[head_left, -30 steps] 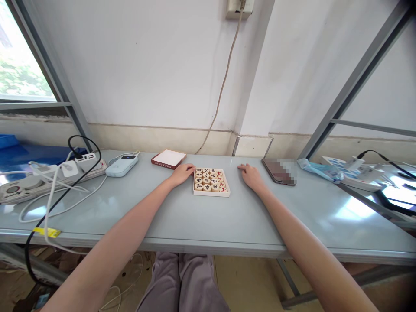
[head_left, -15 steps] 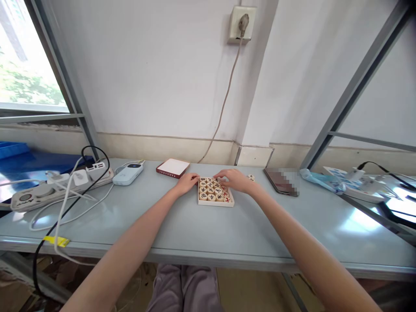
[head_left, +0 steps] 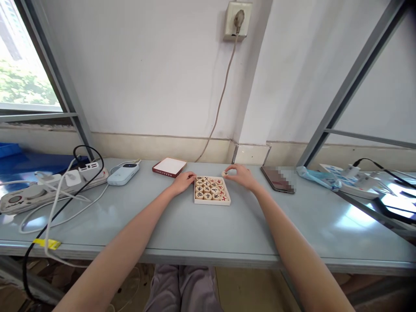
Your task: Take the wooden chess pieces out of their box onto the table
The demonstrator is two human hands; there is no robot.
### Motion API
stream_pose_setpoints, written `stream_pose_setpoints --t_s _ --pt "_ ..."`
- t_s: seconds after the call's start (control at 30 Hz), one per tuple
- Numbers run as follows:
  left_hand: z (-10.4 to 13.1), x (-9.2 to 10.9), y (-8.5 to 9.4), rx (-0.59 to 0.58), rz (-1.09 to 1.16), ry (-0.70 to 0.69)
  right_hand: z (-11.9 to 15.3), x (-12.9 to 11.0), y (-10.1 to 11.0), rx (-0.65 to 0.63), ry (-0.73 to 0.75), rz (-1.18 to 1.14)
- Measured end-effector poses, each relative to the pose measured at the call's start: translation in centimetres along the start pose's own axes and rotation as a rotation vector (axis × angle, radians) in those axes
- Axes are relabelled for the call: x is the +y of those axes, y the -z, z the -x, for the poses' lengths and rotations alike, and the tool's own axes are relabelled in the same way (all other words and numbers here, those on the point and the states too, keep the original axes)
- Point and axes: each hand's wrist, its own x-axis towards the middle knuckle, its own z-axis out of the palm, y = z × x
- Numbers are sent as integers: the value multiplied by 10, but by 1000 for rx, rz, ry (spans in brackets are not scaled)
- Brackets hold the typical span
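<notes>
Here — sixteen boxed pieces (head_left: 210, 189), one pinched piece (head_left: 224, 173)

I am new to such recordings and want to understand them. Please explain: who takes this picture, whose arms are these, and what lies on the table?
The camera sits on a person's head and looks down, so both bare arms are that person's own. The left hand touches the left edge of a shallow box full of round wooden game pieces. The right hand pinches one piece just behind the box. On the grey table also lie a red-edged lid, a phone and a power strip.
</notes>
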Motion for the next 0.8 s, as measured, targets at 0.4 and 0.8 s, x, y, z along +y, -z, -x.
stream_pose_setpoints --t_s 0.4,0.8 --pt "1 0 1 -9 2 -10 9 7 -1 69 16 113" --pt "1 0 1 -2 -14 -21 19 -33 -5 -182 331 -48"
